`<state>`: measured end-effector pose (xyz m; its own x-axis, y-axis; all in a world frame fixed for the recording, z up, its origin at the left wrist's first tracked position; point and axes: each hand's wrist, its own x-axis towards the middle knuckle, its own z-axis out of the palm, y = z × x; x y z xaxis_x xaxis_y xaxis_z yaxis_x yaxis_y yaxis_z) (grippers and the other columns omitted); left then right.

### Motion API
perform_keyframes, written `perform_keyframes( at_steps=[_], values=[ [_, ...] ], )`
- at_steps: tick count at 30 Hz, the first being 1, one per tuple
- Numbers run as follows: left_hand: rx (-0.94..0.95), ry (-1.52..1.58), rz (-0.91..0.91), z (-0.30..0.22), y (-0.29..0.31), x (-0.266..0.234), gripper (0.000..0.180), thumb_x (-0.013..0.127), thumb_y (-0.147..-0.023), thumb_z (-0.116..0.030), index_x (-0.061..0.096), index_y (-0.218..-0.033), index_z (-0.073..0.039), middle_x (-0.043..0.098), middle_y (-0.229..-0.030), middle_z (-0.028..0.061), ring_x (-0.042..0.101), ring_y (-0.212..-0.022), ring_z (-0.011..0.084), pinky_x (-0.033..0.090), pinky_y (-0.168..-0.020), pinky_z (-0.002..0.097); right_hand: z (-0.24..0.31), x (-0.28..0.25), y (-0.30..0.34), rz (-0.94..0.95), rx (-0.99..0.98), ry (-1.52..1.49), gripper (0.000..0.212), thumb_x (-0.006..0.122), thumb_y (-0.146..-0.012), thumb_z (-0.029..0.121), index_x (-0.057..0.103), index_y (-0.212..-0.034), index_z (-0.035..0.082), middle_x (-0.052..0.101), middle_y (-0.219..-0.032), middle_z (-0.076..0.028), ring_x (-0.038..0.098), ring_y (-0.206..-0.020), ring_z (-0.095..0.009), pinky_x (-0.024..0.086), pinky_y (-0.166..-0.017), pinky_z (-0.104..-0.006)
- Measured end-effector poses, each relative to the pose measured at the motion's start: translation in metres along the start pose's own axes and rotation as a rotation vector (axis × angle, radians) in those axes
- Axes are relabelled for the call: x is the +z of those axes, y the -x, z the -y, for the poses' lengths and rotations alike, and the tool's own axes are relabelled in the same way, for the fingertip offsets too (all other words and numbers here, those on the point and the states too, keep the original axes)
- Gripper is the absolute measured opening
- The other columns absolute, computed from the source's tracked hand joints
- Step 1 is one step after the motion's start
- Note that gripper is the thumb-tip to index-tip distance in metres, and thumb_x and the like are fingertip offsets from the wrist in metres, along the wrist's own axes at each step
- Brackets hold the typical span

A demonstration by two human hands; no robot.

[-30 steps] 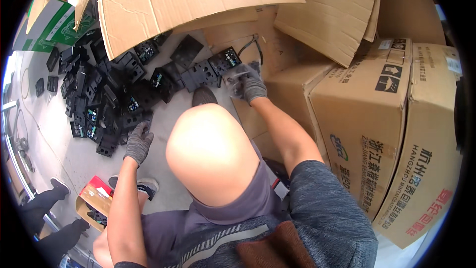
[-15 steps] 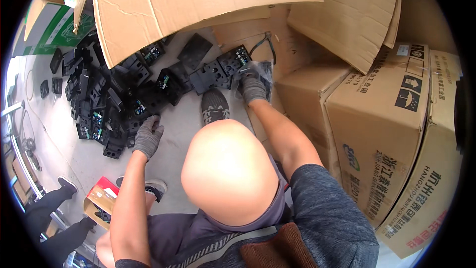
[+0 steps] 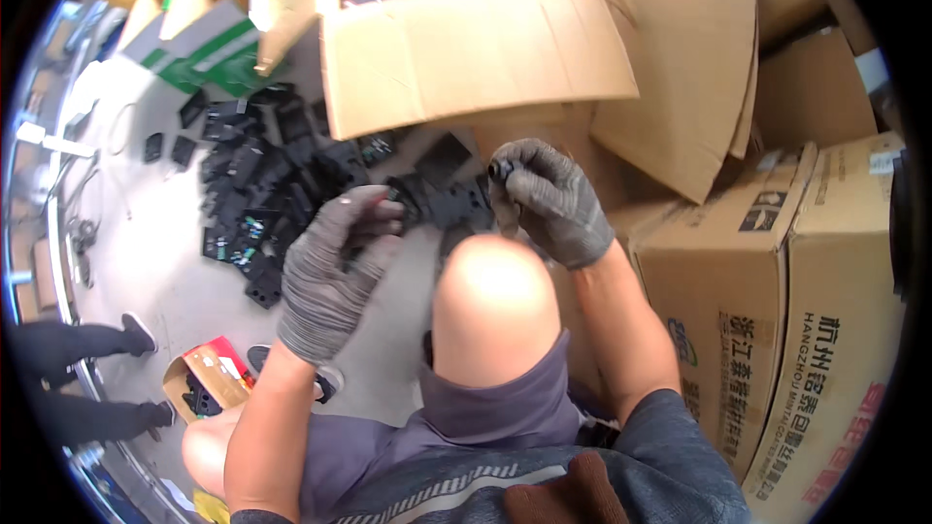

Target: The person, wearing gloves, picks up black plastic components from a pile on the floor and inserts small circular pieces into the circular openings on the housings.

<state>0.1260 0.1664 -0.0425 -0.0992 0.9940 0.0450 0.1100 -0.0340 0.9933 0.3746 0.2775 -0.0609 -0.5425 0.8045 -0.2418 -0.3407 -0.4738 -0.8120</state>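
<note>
1. Two bulky printed brown cardboard cartons (image 3: 718, 272): stood side by side to the right.
2. One open brown cardboard carton (image 3: 476, 63): placed ahead, its near flap folded outward; dark pieces were seen inside.
3. One loose heap of black, box-shaped, plastic-looking parts (image 3: 248, 165): spread on the grey floor, ahead and to the left.
4. One left hand, in a grey knit glove (image 3: 330, 277): raised between the knee and the heap; fingers curved and parted from the thumb, with nothing clearly seen between them.
5. One right hand, in a matching grey glove (image 3: 563, 209): raised near the open carton's flap; thumb and fingers closed on the item below.
6. One small black round-ended piece (image 3: 502, 170): held at the right fingertips, clear of the floor. Its round end was pointed leftward, toward the left hand's side; the long axis seemed to run back into the grip, though the rest was hidden. It was judged light, stiff, rather slick against knit and not notably fragile; best gripped around its sides, behind the exposed end.
</note>
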Motion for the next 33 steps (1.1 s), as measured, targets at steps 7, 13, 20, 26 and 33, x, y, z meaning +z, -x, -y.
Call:
perform_keyframes(
  at_steps=[7,13,20,26,33],
  values=[
    [0.445,-0.552,-0.186,-0.109,0.04,-0.074,0.032,0.075,-0.088,-0.013,0.067,-0.118,-0.006,0.066,-0.104,0.0134,0.067,-0.092,0.0312,0.055,-0.079,0.0385,0.051,0.181,-0.008,0.533,0.085,0.458,0.022,0.066,-0.1,0.022,0.062,-0.109,0.002,0.064,-0.079,-0.005,0.062,-0.064,-0.012,0.052,-0.058,-0.0271],
    [0.439,-0.643,-0.309,-0.074,0.094,-0.135,0.036,0.08,-0.085,-0.019,0.065,-0.115,-0.007,0.062,-0.101,0.0096,0.064,-0.092,0.0249,0.054,-0.079,0.034,-0.019,0.238,-0.023,0.489,0.039,0.62,0.028,0.058,-0.104,0.029,0.064,-0.101,0.001,0.062,-0.085,-0.003,0.06,-0.081,-0.01,0.051,-0.068,-0.0271],
    [0.411,-0.645,-0.241,-0.042,0.103,-0.162,0.037,0.076,-0.086,-0.019,0.061,-0.119,-0.007,0.06,-0.107,0.0127,0.063,-0.098,0.0307,0.053,-0.083,0.0401,-0.058,0.244,-0.034,0.686,0.333,0.418,0.033,0.059,-0.101,0.034,0.06,-0.112,0.003,0.067,-0.091,-0.01,0.066,-0.076,-0.017,0.054,-0.067,-0.0302],
    [0.337,-0.569,-0.14,-0.038,0.094,-0.161,0.036,0.072,-0.088,-0.025,0.059,-0.117,-0.007,0.055,-0.103,0.0144,0.061,-0.095,0.0346,0.051,-0.084,0.0425,-0.082,0.231,-0.049,0.705,0.33,0.337,0.051,0.055,-0.101,0.046,0.052,-0.124,0.002,0.067,-0.099,-0.015,0.07,-0.075,-0.025,0.057,-0.06,-0.0344],
    [0.289,-0.536,-0.158,-0.029,0.092,-0.16,0.036,0.073,-0.085,-0.028,0.059,-0.108,-0.004,0.053,-0.099,0.0175,0.058,-0.092,0.0385,0.05,-0.081,0.0454,-0.1,0.227,-0.053,0.56,0.421,0.25,0.051,0.065,-0.092,0.043,0.052,-0.121,0.004,0.065,-0.103,-0.016,0.067,-0.068,-0.025,0.056,-0.057,-0.0354]
  ],
)
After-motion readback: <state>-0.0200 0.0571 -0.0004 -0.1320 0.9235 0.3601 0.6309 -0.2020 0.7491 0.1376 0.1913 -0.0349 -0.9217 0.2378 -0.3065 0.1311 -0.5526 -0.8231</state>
